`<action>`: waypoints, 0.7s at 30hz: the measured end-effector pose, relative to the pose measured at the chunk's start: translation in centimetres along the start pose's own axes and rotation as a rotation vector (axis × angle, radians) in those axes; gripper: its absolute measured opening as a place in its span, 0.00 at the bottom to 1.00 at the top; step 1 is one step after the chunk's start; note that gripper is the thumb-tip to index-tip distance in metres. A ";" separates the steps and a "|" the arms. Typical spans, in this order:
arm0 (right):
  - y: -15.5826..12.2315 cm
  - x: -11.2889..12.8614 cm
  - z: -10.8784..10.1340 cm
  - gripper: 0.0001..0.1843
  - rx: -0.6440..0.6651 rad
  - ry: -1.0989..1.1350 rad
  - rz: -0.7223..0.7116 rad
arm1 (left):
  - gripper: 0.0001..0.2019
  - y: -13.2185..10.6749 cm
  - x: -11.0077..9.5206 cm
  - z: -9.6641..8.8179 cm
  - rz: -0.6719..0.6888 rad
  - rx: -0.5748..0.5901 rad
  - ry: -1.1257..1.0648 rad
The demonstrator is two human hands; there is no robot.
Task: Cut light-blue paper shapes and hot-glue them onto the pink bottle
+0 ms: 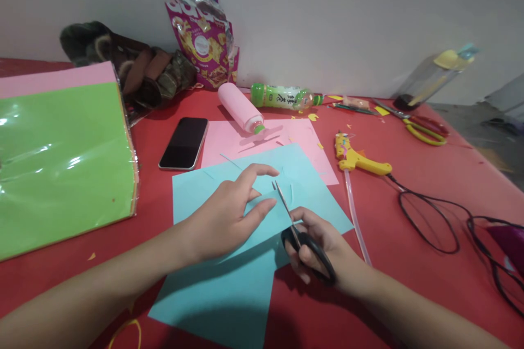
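Observation:
My left hand [233,212] holds a raised piece of light blue paper [262,226], with its index finger lifted away from the thumb. My right hand [319,245] grips black-handled scissors [313,256], fingers in the loops. The narrowly parted blades point away from me, at the paper's edge near my left fingertips. Under the hands lie more light blue sheets [221,305] with thin cut strips. Beneath them, farther back, is a pink sheet [216,142]. My left palm and some fingertips are hidden.
Around the red table [409,294] lie a phone [184,143], a pink-wrapped bottle [239,106], a green-labelled bottle [282,96], a yellow glue gun [360,161] with its cord, red-yellow scissors [426,128], a snack bag [204,43] and a pack of coloured sheets [65,158].

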State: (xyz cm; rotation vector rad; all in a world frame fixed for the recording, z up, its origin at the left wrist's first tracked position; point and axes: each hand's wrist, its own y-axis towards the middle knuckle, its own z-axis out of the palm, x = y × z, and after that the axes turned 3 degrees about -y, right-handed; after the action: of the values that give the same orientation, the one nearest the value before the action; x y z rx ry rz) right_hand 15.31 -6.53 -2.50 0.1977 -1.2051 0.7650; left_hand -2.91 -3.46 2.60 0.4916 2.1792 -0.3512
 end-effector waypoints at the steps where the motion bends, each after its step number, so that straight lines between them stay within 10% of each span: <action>1: 0.0 0.0 0.0 0.25 -0.002 0.004 0.004 | 0.14 0.0 0.0 0.0 0.000 -0.001 -0.001; 21: 0.0 0.1 0.2 0.26 -0.047 0.045 0.034 | 0.13 0.0 0.4 0.3 0.018 -0.015 -0.003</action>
State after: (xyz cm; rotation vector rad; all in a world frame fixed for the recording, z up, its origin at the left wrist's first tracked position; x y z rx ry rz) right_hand 15.20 -6.55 -2.35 0.1211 -1.1849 0.7657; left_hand -2.90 -3.48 2.11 0.5023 2.1715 -0.3256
